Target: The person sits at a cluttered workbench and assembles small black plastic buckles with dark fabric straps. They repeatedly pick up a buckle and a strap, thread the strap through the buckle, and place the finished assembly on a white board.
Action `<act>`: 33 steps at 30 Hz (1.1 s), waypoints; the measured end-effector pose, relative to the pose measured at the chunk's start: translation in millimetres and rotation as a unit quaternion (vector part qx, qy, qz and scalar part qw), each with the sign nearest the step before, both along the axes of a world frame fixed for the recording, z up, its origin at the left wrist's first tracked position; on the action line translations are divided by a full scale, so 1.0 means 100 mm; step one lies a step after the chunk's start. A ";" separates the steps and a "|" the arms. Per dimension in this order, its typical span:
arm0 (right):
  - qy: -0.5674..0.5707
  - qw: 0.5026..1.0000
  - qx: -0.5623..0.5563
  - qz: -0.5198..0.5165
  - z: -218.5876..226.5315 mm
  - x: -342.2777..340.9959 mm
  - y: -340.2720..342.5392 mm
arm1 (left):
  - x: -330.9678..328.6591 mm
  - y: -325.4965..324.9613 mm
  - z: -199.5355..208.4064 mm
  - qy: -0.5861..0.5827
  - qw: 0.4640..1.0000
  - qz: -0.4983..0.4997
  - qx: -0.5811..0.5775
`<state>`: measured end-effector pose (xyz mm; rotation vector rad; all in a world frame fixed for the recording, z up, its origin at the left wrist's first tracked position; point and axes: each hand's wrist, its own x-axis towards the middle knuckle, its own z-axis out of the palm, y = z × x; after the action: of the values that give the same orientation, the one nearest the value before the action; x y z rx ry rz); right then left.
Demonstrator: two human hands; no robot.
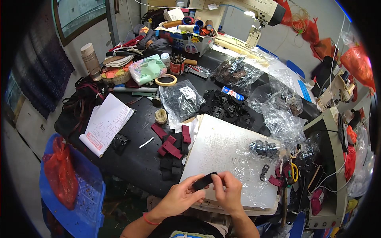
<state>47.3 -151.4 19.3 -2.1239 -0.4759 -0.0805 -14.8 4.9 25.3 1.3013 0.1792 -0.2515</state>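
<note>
A short black strap piece (203, 182) is held between my two hands, just above the near edge of the white board (216, 152). My left hand (180, 198) grips its left end between thumb and fingers. At the other end, my right hand (228, 191) pinches the corner of the strap. Left of the board lie maroon strap pieces (171, 146) and black strap pieces (170, 166) in a loose stack. A small black buckle (264, 172) rests on the board's right part, below a plastic-wrapped black bundle (264, 148).
Black straps (228, 107) are heaped behind the board, beside clear plastic bags (274, 115). An open notebook (107, 121), a tape roll (166, 80) and a tissue pack (147, 69) lie leftward. Yellow-handled scissors (294, 171) sit at right. A blue bin (89, 194) stands lower left.
</note>
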 end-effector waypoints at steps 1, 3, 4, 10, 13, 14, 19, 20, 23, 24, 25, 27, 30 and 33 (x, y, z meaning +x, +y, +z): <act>0.049 0.998 0.036 0.000 -0.02 0.02 -0.02 | -0.04 0.01 -0.05 -0.013 0.999 0.005 -0.039; 0.037 0.998 0.044 0.013 0.02 0.03 -0.03 | -0.07 0.02 -0.07 -0.029 0.998 0.006 -0.063; 0.030 0.998 0.048 0.020 0.04 0.03 -0.02 | -0.06 0.02 -0.05 -0.032 0.998 0.002 -0.048; 0.052 0.998 0.036 -0.002 0.01 -0.02 -0.03 | -0.08 -0.04 -0.11 -0.081 0.996 0.029 -0.020; -0.168 0.985 -0.007 0.048 0.04 -0.12 0.04 | -0.03 -0.06 -0.23 -0.084 0.994 0.068 -0.012; -0.146 0.989 0.005 0.035 0.06 -0.13 0.05 | -0.02 -0.06 -0.26 -0.084 0.993 0.083 -0.012; -0.079 0.997 0.022 0.005 0.07 -0.08 0.03 | -0.01 -0.01 -0.10 -0.025 0.989 0.044 -0.136; -0.071 0.997 0.024 0.007 0.07 -0.08 0.03 | 0.00 0.01 -0.11 -0.028 0.990 0.040 -0.129; -0.057 0.998 0.017 0.024 0.11 -0.10 0.06 | -0.02 0.03 -0.15 -0.014 0.996 0.029 -0.081; -0.044 0.999 0.007 0.024 0.13 -0.07 0.05 | -0.03 0.03 -0.15 -0.005 0.998 0.026 -0.059; -0.026 0.999 -0.003 0.025 0.14 -0.03 0.04 | -0.02 0.03 -0.13 -0.001 0.998 0.022 -0.066; 0.062 0.997 0.007 0.040 0.12 0.06 -0.01 | 0.00 0.03 -0.08 0.008 0.997 0.017 -0.081; 0.233 0.967 0.089 0.042 0.12 0.04 -0.03 | -0.01 0.00 -0.07 -0.009 0.996 0.042 -0.077; 0.329 0.929 0.157 0.058 0.05 0.02 -0.10 | -0.03 0.01 -0.06 -0.013 0.999 0.042 -0.032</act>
<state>49.6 -161.2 24.1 -1.6694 -0.1656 0.5739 -18.2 5.9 18.9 1.2302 0.2011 -0.1677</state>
